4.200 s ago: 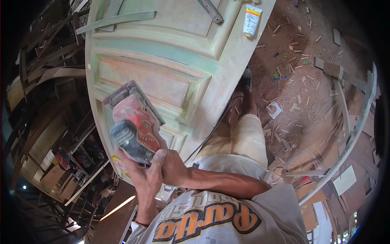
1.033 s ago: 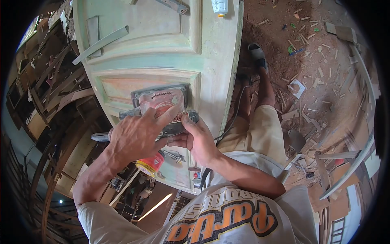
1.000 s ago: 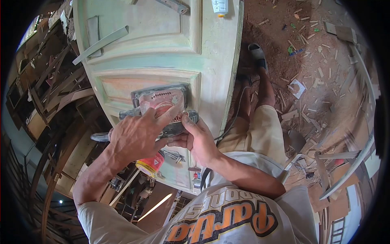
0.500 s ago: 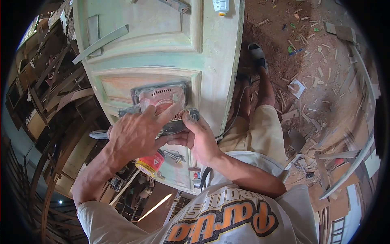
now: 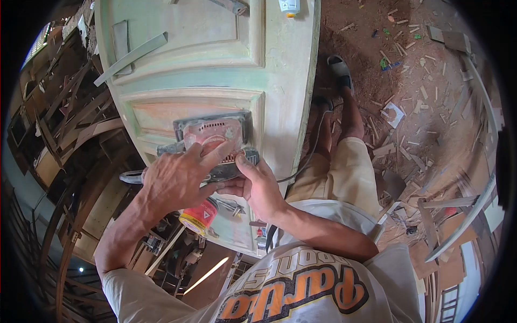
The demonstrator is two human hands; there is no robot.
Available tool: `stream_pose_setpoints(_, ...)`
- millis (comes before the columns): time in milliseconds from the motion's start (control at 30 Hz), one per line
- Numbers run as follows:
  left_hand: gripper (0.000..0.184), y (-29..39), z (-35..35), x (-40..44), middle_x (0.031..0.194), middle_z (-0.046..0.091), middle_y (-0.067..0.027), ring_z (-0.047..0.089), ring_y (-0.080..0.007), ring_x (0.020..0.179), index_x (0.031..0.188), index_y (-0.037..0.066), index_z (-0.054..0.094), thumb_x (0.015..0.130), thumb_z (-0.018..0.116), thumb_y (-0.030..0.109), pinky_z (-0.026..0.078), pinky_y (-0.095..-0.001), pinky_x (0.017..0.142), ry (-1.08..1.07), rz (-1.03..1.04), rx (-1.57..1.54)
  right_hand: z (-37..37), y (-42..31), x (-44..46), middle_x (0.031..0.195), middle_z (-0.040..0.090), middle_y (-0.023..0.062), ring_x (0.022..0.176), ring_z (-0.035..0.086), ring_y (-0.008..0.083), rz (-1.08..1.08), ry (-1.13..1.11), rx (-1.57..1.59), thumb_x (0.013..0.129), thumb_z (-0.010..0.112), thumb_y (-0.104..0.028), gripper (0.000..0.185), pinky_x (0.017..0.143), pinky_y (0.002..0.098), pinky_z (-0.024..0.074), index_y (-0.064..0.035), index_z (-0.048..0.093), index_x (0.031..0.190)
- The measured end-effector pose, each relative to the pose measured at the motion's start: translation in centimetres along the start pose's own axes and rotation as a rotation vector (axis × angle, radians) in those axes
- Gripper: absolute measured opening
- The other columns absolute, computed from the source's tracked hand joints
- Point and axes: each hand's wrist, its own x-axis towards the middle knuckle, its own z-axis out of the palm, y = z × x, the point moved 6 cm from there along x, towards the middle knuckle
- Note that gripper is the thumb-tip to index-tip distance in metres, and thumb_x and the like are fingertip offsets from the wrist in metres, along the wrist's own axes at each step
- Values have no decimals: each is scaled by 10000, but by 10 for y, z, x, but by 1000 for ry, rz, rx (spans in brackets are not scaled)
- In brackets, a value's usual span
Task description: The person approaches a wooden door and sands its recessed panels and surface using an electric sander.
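A dusty red and black power sander (image 5: 212, 132) sits on the lower panel of a pale green-white door (image 5: 285, 102). My left hand (image 5: 175, 177) lies over the sander's near side, fingers closed across its body. With its thumb pressed on the black end housing, my right hand (image 5: 263, 188) grips the sander's right side; its other fingers curl underneath, partly hidden. A cord (image 5: 307, 161) runs off to the right, past my legs. Just below my hands, a red and yellow can (image 5: 199, 216) stands close to a metal tool (image 5: 230, 206) on the door.
A flat strip (image 5: 132, 58) lies across the door's upper left, and a white bottle (image 5: 290, 6) is near its top right. Scrap wood (image 5: 70, 102) is piled at left. Wood offcuts (image 5: 417, 156) litter the dirt floor at right, near my feet.
My right hand has shifted slightly left against the sander. The sander stays in nearly the same spot on the panel, and the whole view has moved a little.
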Motion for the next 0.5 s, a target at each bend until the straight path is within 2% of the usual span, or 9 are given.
stream_pose_setpoints(33,1013,-1,0,1,1176,726,-165,773,-389,790,1740,215,491,848,952,354,652,-489,701,0,2,-2,2,-2,1,1387,698,192,1050,829,310,-12,-21,-1,1213,621,-361,500,913,408,713,-32,425,1535)
stream_pose_setpoints(133,1012,-2,-2,0,1169,726,-161,773,-391,795,1735,212,497,843,957,342,650,-488,701,60,31,-13,7,-7,0,1390,696,188,1045,831,312,-28,-44,-7,1210,628,-364,501,902,400,713,-34,431,1533)
stream_pose_setpoints(400,978,-2,19,-6,1138,725,-163,774,-386,820,1727,212,508,860,934,368,637,-501,705,-41,13,-41,-4,13,-6,1360,712,201,1035,832,310,16,13,33,1210,631,-365,487,901,408,717,-21,452,1503)
stream_pose_setpoints(500,985,-4,13,-5,1114,721,-165,770,-397,829,1726,208,509,850,939,341,633,-508,714,26,28,-50,-2,12,-3,1359,712,204,1032,830,312,6,13,28,1208,635,-369,490,902,413,718,-21,453,1501)
